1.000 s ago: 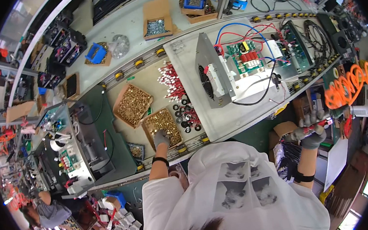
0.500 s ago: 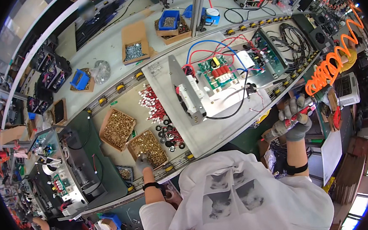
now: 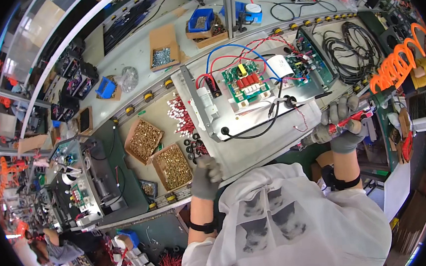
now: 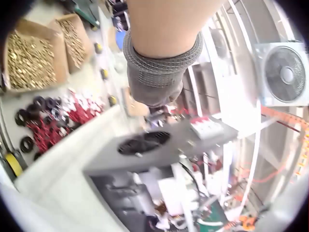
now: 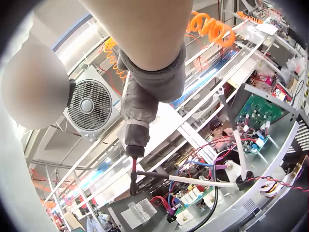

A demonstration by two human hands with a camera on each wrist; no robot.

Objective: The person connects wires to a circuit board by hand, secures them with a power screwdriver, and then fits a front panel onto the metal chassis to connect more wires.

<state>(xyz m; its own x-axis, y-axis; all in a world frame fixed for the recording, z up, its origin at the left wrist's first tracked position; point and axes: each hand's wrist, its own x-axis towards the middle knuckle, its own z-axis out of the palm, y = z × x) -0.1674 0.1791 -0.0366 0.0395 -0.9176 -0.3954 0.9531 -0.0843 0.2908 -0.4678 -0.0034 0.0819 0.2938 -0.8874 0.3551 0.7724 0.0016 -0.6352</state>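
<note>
My gloved left hand [image 3: 207,177] is over the near edge of the pale board [image 3: 278,138], right of the box of brass screws [image 3: 174,168]. Its fingers look curled; I cannot tell whether they hold anything. In the left wrist view the left hand [image 4: 157,87] overlaps the grey fan panel [image 4: 169,140]. My gloved right hand [image 3: 345,125] grips a red-bodied power screwdriver [image 3: 344,121] at the board's right front. The right wrist view has its slim driver bit [image 5: 133,181] pointing down near the unit. On the board rests a metal unit with a green circuit board [image 3: 247,88].
A second box of brass pieces [image 3: 143,141], red-and-white wire leads [image 3: 180,116] and black rings stand left of the board. An orange coiled hose [image 3: 393,69] hangs at right. Black cables [image 3: 349,47] lie beyond the unit. Another opened unit [image 3: 84,185] is at left.
My left hand has come out of the brass screw box and moved right to the board's near edge. The right hand keeps its grip on the screwdriver. The head view has shifted.
</note>
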